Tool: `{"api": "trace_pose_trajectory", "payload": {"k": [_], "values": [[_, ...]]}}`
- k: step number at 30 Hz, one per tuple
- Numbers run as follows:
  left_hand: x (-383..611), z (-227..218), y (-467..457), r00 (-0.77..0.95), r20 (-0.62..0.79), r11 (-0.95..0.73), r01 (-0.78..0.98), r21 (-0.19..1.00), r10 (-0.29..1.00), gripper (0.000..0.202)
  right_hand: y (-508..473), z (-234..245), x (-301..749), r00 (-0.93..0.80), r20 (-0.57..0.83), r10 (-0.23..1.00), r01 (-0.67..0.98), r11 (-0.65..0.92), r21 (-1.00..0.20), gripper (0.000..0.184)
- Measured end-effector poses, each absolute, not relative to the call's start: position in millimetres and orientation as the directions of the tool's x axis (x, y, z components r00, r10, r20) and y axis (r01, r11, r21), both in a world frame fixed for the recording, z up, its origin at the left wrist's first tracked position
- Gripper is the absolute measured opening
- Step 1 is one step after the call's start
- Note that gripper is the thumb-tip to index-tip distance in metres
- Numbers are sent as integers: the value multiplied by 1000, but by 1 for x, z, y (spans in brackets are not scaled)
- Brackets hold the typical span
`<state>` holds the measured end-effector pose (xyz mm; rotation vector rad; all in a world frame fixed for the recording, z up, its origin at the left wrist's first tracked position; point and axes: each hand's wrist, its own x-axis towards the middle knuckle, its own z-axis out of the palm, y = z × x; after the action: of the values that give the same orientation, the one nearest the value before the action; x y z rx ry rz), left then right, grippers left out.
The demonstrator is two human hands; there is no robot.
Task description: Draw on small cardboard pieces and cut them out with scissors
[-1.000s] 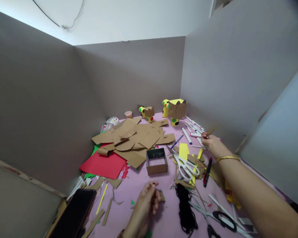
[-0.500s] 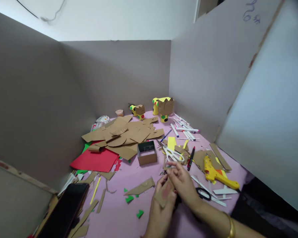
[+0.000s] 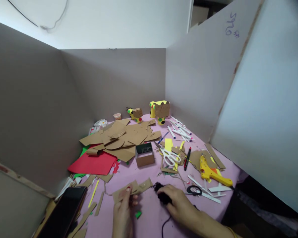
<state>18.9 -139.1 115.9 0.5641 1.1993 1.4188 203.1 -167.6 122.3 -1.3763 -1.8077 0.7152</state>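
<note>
My left hand (image 3: pixel 124 206) pinches a piece of brown cardboard (image 3: pixel 118 195) between thumb and fingers, low over the pink table. Behind it lies a cardboard strip (image 3: pixel 146 185), partly covered by the held piece. To the right, my right hand (image 3: pixel 177 201) is closed over a bundle of black yarn (image 3: pixel 164 197). A loose yarn end (image 3: pixel 162 228) trails from it toward the near edge. A green paper scrap (image 3: pixel 138 215) lies between the hands.
An open cardboard box (image 3: pixel 145 161) stands ahead, near white scissors (image 3: pixel 171 156). A yellow glue gun (image 3: pixel 215 174) and black-handled scissors (image 3: pixel 195 190) lie right. Cardboard sheets (image 3: pixel 129 134), red paper (image 3: pixel 94 163) and a phone (image 3: pixel 62 211) are left. Yellow models (image 3: pixel 161 109) stand at the back.
My hands were together on the cardboard and have separated. The left has moved left with the cardboard; the right now grips the black yarn on the table. The view has shifted slightly.
</note>
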Motion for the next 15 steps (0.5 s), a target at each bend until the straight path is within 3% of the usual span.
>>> {"api": "trace_pose_trajectory", "payload": {"k": [7, 15], "values": [[13, 107, -134, -243, -305, 194, -393, 899, 921, 46, -122, 188, 287, 247, 384, 890, 457, 243, -856, 28], [19, 95, -142, -158, -326, 278, -264, 924, 932, 51, -57, 237, 368, 493, 558, 667, 561, 247, -790, 31]]}}
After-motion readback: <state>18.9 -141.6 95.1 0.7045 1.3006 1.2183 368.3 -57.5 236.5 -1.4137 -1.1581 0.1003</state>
